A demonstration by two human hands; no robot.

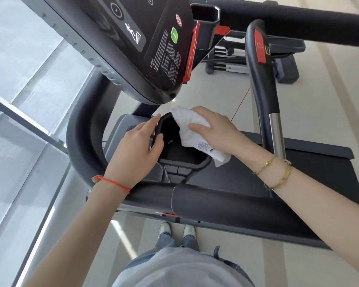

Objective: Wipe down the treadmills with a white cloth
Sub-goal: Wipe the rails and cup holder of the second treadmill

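While the left hand (140, 139) curls over the cup holder's (182, 162) near rim, the right hand (216, 129) clamps the white cloth (192, 131) against the far rim, directly opposite; cloth runs lengthwise along that edge.

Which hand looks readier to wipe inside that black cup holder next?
The right hand: it already grips the cloth at the holder's edge. The left hand only holds the rim, with no cloth.
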